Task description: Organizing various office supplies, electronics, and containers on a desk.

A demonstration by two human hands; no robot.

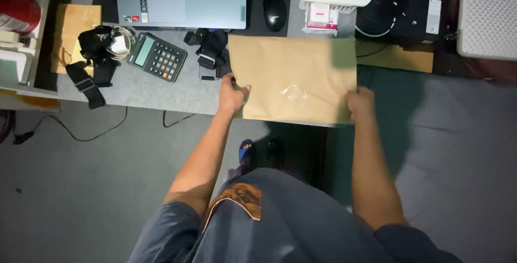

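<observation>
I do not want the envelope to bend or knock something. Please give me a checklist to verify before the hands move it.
1. Left hand grips the envelope at its left edge: ok.
2. Right hand grips the right edge: ok.
3. Envelope flat, no fold: ok; a shiny clear patch shows near its middle.
4. Envelope fully on the desk: not ok, its near edge hangs over.
5. Black straps clear of the left corner: not ok, they touch it.
6. Contents inside: cannot tell.
</observation>
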